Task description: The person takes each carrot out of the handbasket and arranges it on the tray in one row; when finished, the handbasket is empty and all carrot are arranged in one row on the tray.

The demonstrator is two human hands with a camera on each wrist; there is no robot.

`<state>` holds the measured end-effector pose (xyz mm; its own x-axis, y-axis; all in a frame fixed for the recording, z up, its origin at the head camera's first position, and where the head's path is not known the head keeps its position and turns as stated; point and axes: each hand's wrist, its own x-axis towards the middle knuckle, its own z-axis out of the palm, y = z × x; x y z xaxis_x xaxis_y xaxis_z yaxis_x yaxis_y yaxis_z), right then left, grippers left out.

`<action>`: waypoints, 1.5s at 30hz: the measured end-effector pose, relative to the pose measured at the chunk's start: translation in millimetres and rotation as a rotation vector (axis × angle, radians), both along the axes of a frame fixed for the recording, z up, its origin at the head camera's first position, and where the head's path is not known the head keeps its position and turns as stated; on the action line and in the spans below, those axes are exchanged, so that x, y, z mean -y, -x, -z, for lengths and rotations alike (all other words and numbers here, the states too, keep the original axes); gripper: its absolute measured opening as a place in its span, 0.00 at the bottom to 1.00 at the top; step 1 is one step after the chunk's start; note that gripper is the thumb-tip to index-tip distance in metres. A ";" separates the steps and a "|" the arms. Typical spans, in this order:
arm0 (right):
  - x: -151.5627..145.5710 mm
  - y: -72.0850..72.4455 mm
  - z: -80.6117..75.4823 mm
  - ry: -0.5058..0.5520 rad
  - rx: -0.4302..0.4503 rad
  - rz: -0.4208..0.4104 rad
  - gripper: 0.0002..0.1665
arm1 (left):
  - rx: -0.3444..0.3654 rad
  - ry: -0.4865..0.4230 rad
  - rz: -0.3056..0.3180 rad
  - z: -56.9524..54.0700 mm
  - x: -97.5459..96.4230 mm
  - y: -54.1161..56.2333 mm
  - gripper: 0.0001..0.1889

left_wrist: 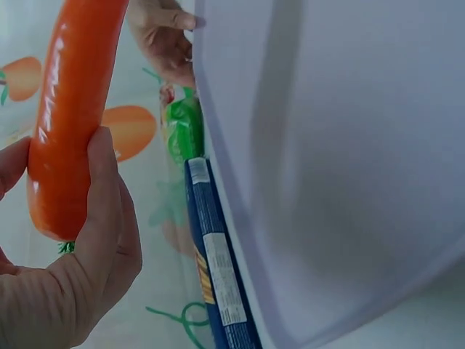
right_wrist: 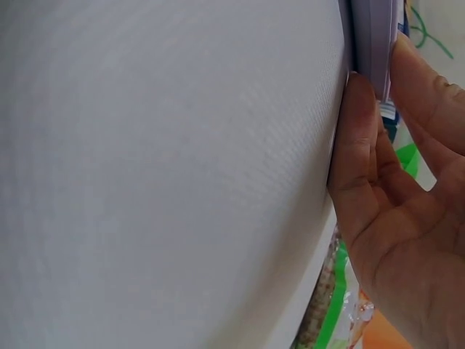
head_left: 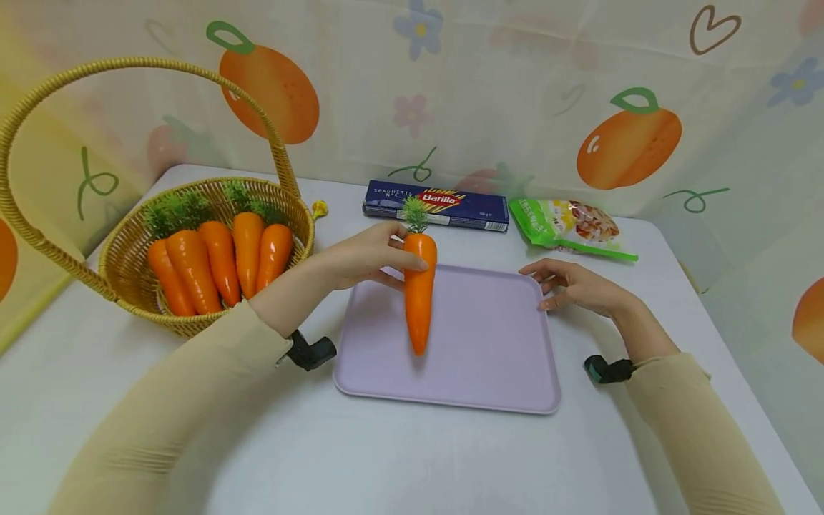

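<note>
My left hand [head_left: 373, 254] grips an orange carrot [head_left: 420, 300] near its leafy top, between thumb and fingers. The carrot hangs tip down over the lilac tray [head_left: 489, 343]; in the left wrist view the thumb and fingers lie on either side of the carrot [left_wrist: 73, 123]. At the tray's far right corner, my right hand [head_left: 576, 286] pinches the rim. The right wrist view has the thumb on one side of the tray edge [right_wrist: 372, 43] and the fingers on the other. Beside my left forearm stands a wicker basket [head_left: 305, 229] with several more carrots [head_left: 193, 268].
Behind the tray lie a blue spaghetti box [head_left: 463, 207] and, to its right, a green and clear food bag [head_left: 573, 225]. A small gold object [head_left: 319, 208] sits beside the basket, whose tall handle [head_left: 154, 63] arches up. A patterned curtain [head_left: 360, 93] hangs behind the white table [head_left: 412, 458].
</note>
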<state>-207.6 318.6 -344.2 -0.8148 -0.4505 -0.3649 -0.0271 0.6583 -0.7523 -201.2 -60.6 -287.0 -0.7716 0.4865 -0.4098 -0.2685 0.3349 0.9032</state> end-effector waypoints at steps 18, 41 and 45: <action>-2.1 2.3 3.1 0.001 0.007 -0.002 0.39 | 0.091 -0.121 -0.108 18.4 -30.1 -7.2 0.30; -4.1 2.0 4.1 -0.010 0.007 0.003 0.37 | 0.150 -0.130 -0.123 39.1 -85.7 -20.3 0.29; -3.4 2.2 4.3 -0.008 0.007 0.001 0.37 | 0.134 -0.112 -0.097 46.3 -97.6 -25.9 0.26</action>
